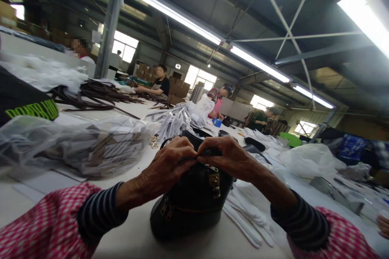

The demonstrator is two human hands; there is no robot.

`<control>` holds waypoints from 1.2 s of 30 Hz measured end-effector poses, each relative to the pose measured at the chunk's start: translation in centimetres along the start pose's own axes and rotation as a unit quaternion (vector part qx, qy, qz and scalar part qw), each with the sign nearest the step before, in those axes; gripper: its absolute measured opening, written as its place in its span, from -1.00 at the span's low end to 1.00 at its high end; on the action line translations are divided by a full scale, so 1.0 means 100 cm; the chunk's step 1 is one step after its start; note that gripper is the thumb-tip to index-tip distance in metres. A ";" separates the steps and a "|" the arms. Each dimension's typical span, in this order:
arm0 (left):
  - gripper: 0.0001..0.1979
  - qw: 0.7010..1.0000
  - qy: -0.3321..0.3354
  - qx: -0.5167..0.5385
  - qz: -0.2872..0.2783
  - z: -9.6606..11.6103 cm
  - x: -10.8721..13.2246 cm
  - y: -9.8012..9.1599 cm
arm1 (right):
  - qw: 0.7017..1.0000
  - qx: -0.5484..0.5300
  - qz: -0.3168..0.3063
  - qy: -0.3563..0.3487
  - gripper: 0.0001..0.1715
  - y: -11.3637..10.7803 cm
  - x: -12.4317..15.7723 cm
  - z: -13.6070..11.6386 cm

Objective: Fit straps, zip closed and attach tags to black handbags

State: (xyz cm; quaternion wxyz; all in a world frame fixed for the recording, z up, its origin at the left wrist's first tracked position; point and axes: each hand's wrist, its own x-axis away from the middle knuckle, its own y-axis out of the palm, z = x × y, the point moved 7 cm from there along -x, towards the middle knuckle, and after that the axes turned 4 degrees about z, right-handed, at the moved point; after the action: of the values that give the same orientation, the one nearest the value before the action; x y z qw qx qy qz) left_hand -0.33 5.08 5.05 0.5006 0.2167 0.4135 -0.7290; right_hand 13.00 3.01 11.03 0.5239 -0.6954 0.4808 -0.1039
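Closest to the camera, a black handbag (188, 200) stands upright on a white table (133, 234), right in front of the person wearing it. Both hands meet at the bag's top edge: the left hand (165, 170) and right hand (229, 157) each pinch the dark rim with fingertips curled tight, thumbs nearly touching. To do this well, the grip should probably stay close and even on both sides, so the rim does not twist. A brass clasp (214, 181) hangs just below the hands. Whether anything is inside the bag cannot be seen. Left of it lies a clear plastic bag (75, 145) holding what look like printed cards. Farther off are white packets (179, 119), dark straps (97, 93), and seated workers.
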 end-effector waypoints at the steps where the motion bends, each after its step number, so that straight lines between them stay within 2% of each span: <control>1: -0.87 0.999 -0.017 0.036 -0.001 -0.001 0.000 0.000 | 1.000 0.008 -0.004 0.006 -0.83 0.000 -0.001 0.001; 3: -0.88 0.991 -0.064 0.120 -0.013 -0.005 -0.001 0.002 | 0.999 0.005 -0.030 0.025 -0.75 0.001 -0.004 0.003; 6: -0.86 0.966 -0.128 0.221 -0.032 -0.012 0.000 0.007 | 0.991 -0.043 -0.106 0.069 -0.62 0.004 -0.009 0.006; 8: -0.84 0.955 -0.150 0.252 -0.041 -0.016 0.001 0.008 | 0.981 -0.069 -0.156 0.088 -0.57 0.004 -0.012 0.009; 10: -0.84 0.952 -0.158 0.255 -0.058 -0.019 0.002 0.008 | 0.978 -0.082 -0.174 0.087 -0.58 -0.001 -0.014 0.012; 16: -0.86 0.941 -0.166 0.252 -0.153 -0.025 0.004 0.006 | 0.961 -0.205 -0.136 0.125 -0.58 -0.016 -0.010 0.040; 22: -0.89 0.923 -0.167 0.276 -0.211 -0.029 0.000 0.012 | 0.948 -0.271 -0.106 0.126 -0.65 -0.025 0.006 0.058; 27: -0.88 0.913 -0.181 0.283 -0.232 -0.037 -0.001 0.015 | 0.956 -0.251 -0.096 0.114 -0.62 -0.030 0.019 0.058; 33: -0.61 0.898 -0.227 0.289 -0.240 -0.047 0.006 0.017 | 0.959 -0.249 -0.071 0.113 -0.60 -0.033 0.024 0.057; 36: -0.63 0.899 -0.233 0.284 -0.240 -0.049 0.006 0.016 | 0.957 -0.257 -0.073 0.111 -0.60 -0.032 0.024 0.055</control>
State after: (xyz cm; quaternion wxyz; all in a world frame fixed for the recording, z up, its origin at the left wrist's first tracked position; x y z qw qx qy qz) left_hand 0.45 8.52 1.23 0.3098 0.0682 0.0998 -0.9431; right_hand 19.58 4.60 10.43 0.2613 -0.8239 0.4945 -0.0913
